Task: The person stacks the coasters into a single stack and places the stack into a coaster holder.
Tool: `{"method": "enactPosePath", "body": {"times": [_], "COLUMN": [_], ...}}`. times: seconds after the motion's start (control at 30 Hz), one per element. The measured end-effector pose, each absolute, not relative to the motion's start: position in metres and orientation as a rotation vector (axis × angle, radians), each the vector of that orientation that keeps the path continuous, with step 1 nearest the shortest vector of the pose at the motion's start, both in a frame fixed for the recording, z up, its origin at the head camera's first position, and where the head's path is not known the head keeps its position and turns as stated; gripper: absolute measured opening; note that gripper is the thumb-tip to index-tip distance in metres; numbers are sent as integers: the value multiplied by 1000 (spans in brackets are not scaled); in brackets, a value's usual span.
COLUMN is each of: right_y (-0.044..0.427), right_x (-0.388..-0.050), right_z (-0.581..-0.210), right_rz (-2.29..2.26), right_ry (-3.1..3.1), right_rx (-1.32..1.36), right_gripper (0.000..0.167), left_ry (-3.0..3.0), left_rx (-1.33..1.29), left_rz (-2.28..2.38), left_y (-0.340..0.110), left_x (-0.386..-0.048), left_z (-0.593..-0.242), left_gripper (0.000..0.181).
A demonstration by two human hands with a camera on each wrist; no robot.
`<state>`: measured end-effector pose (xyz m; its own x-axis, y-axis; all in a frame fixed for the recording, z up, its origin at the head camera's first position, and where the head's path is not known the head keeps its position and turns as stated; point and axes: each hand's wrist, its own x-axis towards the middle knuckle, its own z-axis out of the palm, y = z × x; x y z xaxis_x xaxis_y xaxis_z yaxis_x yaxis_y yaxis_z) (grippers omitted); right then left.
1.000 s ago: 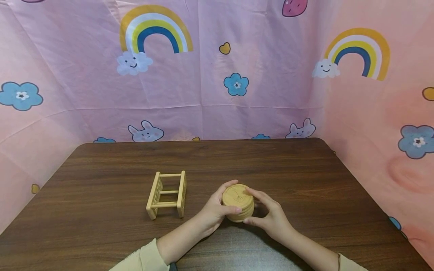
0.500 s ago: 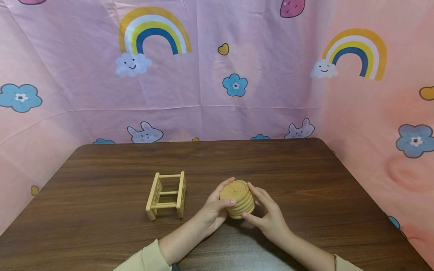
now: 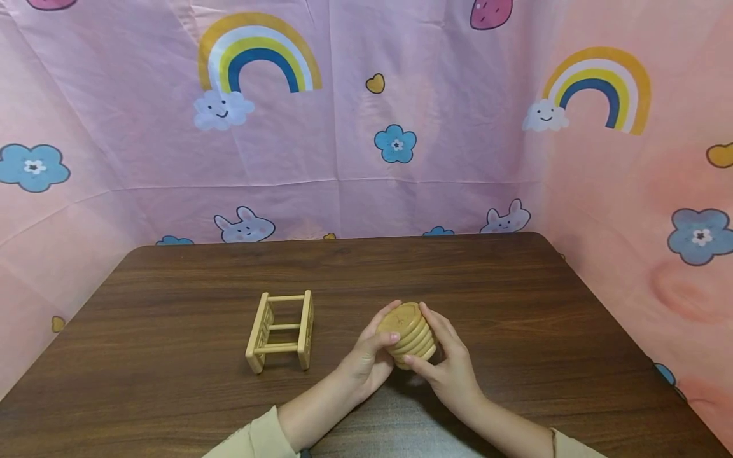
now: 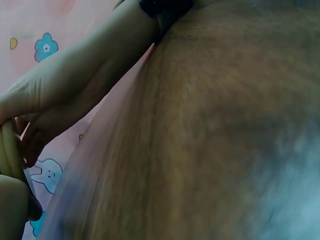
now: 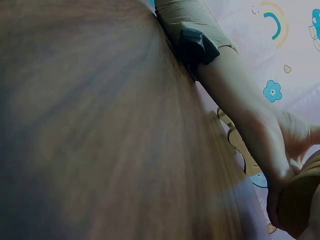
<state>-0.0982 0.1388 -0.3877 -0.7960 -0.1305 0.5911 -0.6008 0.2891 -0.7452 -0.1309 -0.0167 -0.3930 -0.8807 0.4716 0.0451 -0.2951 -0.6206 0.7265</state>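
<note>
A stack of several round wooden coasters point(image 3: 415, 340) is held between both hands, tilted, just above the table. The top coaster shows a carved line design. My left hand point(image 3: 366, 359) grips the stack from the left, with its thumb across the near side of the upper edge. From the right, my right hand point(image 3: 452, 366) holds it, thumb low on the near side and fingers on the far side. Only the edge of the coasters point(image 4: 9, 150) shows in the left wrist view. The right wrist view catches the stack point(image 5: 300, 200) at its lower right corner.
A light wooden rack point(image 3: 261, 331), with two carved side panels joined by thin bars, stands on the table left of the hands. The dark wood-grain table point(image 3: 189, 280) ends in front of a printed cloth backdrop point(image 3: 298, 152).
The coaster stack has tipped, so more of its ridged side shows. Both hands have turned with it and keep their hold. The rack has stayed in place.
</note>
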Motion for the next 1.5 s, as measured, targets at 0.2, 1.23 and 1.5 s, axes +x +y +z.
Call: {"method": "enactPosePath", "body": {"times": [0.2, 1.23, 1.5], "right_y": [133, 154, 156], "right_x": [-89, -102, -103], "right_z": [-371, -379, -379], "right_rz": [1534, 1192, 1103], "right_ry": [-2154, -2122, -2126], "right_rx": [601, 769, 817], "right_gripper": [80, 75, 72], "left_ry": [1013, 1222, 1346], "left_rx": [306, 654, 713], "left_rz": [2473, 2310, 2167], "left_y": [-14, -25, -33], "left_x": [-127, -137, -142], "left_z": [-393, -402, -399], "left_gripper": [81, 77, 79]}}
